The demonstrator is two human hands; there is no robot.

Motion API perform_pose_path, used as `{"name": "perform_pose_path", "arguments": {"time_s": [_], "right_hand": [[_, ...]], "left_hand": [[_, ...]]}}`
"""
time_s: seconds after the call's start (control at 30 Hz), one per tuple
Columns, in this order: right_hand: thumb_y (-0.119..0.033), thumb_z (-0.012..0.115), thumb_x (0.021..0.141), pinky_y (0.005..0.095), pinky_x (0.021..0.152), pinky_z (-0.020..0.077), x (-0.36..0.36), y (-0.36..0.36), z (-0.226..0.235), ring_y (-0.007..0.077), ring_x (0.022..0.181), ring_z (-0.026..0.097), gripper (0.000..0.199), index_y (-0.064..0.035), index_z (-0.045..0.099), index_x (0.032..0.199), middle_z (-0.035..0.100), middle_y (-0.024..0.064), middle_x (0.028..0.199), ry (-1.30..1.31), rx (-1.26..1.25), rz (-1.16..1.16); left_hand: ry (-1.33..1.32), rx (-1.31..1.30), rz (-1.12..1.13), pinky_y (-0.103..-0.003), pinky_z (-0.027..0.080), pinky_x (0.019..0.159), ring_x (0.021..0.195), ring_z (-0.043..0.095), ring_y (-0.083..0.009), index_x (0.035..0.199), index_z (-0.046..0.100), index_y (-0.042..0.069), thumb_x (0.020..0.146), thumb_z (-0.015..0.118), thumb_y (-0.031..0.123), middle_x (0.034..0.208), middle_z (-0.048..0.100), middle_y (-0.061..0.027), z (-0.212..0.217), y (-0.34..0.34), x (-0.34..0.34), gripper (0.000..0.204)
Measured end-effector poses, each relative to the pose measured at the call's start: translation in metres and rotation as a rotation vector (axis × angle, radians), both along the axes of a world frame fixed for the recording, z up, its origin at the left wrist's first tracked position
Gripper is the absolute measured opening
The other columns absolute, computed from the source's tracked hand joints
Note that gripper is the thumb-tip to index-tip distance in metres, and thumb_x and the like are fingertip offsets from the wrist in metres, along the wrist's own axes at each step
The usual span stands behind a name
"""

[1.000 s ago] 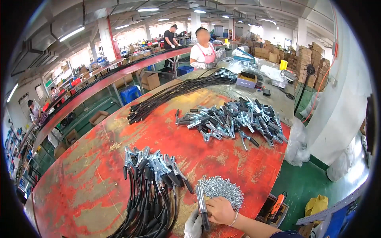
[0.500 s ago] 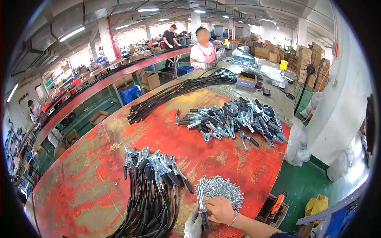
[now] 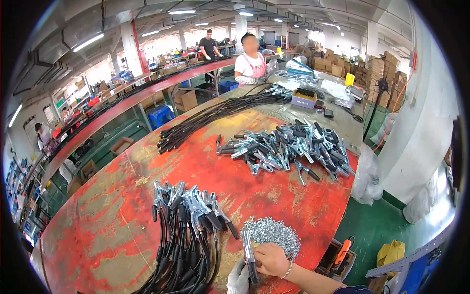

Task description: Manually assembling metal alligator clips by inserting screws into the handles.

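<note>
My left hand, in a white glove, grips a silver spring clamp with black handle sleeves, its metal jaws pointing away from me. Against the clamp's right side, my bare right hand has its fingers curled together. Whatever is between its fingertips is hidden. Just beyond that hand lies a heap of small silver screws on the red, worn tabletop. To the left are several clamps joined to black cables, bunched together with the clamp ends facing away.
A large pile of loose clamps lies farther back on the table. Behind it stretches a bundle of black cables, near a small box. A person in a pink apron stands across the table. A bin with an orange-handled tool sits beside the right edge.
My hands and the clamp stay almost in place, with only a slight shift. In the background, the person in black has raised their head a little.
</note>
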State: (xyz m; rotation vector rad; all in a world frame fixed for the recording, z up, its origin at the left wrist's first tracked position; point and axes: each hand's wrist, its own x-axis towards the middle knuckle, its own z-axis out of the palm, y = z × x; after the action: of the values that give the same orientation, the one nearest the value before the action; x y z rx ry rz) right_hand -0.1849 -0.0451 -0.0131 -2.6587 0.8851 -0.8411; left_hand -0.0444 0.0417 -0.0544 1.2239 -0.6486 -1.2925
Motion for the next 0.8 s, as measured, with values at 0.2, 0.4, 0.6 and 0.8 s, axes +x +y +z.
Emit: {"name": "perform_pose_path", "arguments": {"time_s": [0.2,0.4,0.6,0.8], "right_hand": [[-0.023,0.078,0.065,0.0347,0.08,0.0456,0.001,0.0,0.004,0.0207,0.097,0.061,0.037,-0.0125,0.063,0.097,0.062,0.0016,0.104,-0.004,0.004,0.005],[-0.024,0.079,0.065,0.035,0.082,0.0457,-0.002,0.001,-0.001,0.0207,0.098,0.06,0.041,-0.0113,0.064,0.101,0.062,0.0022,0.109,0.041,-0.011,0.022],[-0.027,0.079,0.065,0.0352,0.083,0.0459,-0.002,0.0,-0.003,0.0209,0.1,0.06,0.043,-0.011,0.064,0.102,0.062,0.0024,0.111,0.066,-0.019,0.026],[-0.026,0.079,0.066,0.0353,0.082,0.0461,-0.001,-0.001,0.0,0.0215,0.099,0.061,0.039,-0.012,0.064,0.099,0.063,0.0022,0.107,0.029,0.02,0.039]], "left_hand": [[0.023,-0.041,0.033,-0.02,0.045,0.066,0.076,0.053,-0.0058,0.128,0.057,0.003,0.1,0.052,0.011,0.097,0.062,0.0003,-0.007,0.0,-0.001,0.029],[-0.123,-0.072,0.056,-0.02,0.044,0.064,0.074,0.053,-0.0053,0.125,0.06,0.004,0.1,0.052,0.012,0.096,0.062,0.0005,-0.021,-0.001,-0.002,0.027],[-0.26,-0.068,0.0,-0.021,0.042,0.06,0.07,0.051,-0.005,0.125,0.06,0.004,0.101,0.051,0.014,0.09,0.061,0.0013,-0.037,-0.002,0.003,0.027],[-0.145,-0.053,0.028,-0.021,0.043,0.06,0.07,0.051,-0.0049,0.124,0.06,0.004,0.101,0.051,0.014,0.09,0.062,0.0015,-0.022,0.0,0.001,0.027]]}}
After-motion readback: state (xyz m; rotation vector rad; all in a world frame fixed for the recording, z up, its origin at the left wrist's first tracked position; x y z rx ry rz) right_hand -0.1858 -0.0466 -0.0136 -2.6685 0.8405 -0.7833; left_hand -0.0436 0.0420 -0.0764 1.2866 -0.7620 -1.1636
